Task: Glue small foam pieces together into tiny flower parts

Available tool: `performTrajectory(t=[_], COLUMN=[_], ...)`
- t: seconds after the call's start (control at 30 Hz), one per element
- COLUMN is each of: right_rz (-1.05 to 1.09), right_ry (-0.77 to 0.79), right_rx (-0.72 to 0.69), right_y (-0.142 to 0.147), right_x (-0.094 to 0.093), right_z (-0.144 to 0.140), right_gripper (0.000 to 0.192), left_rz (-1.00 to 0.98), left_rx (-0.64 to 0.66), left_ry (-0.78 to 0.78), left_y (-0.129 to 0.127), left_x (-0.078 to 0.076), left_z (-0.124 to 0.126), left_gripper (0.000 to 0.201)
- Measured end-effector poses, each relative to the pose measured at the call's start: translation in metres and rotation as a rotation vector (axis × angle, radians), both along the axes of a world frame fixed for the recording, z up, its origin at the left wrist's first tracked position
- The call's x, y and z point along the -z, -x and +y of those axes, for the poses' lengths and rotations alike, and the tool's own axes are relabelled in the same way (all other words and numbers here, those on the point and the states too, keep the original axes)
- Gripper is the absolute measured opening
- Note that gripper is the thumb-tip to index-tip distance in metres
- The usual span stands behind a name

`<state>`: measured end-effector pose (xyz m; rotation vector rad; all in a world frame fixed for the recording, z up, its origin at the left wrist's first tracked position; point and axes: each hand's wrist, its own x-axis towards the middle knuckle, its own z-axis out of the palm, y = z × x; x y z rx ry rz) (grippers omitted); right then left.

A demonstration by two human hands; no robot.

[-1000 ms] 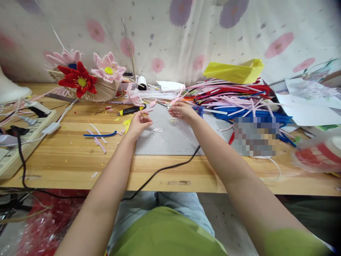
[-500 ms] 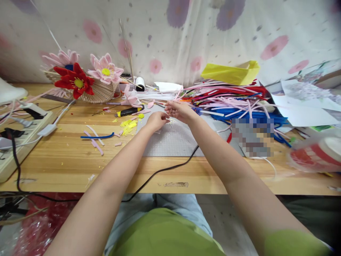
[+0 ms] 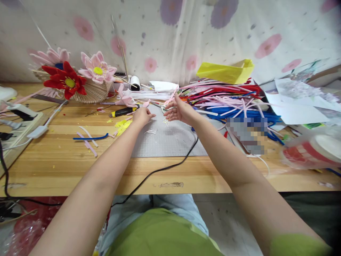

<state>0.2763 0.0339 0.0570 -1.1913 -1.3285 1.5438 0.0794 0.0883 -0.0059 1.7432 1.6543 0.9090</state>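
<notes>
My left hand (image 3: 143, 117) hovers over the left part of the grey cutting mat (image 3: 170, 142), its thumb and fingertips drawn together. Anything between them is too small to make out. My right hand (image 3: 182, 112) is just to its right, palm turned inward, thumb raised and fingers apart. Below its fingertips are thin pale-yellow stamens (image 3: 166, 122); contact with the fingers is unclear. Short white sticks (image 3: 151, 131) lie on the mat below my left hand. A pink petal (image 3: 146, 103) is just beyond that hand, and scissors (image 3: 159, 105) lie between both hands, partly hidden.
Yellow scraps (image 3: 123, 125) and a black-yellow cutter (image 3: 124, 111) lie left. Pink and red flowers (image 3: 69, 83) stand behind them. Coloured pipe cleaners (image 3: 229, 103) are piled at the right, near a cup (image 3: 306, 153). A black cable (image 3: 160, 171) crosses the mat's front edge.
My hands have moved apart, the left to the left and the right slightly to the right. More of the white sticks and the mat shows between them. The view has shifted a little.
</notes>
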Motion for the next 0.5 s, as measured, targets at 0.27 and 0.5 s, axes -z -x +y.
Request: performTrajectory(t=[0.27, 0.5], right_rz=[0.003, 0.026], right_ry=[0.046, 0.096], right_rx=[-0.059, -0.025], right_y=[0.008, 0.024], right_x=[0.026, 0.022], right_z=[-0.005, -0.007], right_gripper=[0.069, 0.068], left_rz=[0.028, -0.174], left_rx=[-0.024, -0.017], left_ry=[0.112, 0.150], left_y=[0.004, 0.007], left_x=[-0.009, -0.014], left_z=[-0.002, -0.016], left_gripper=[0.037, 0.010])
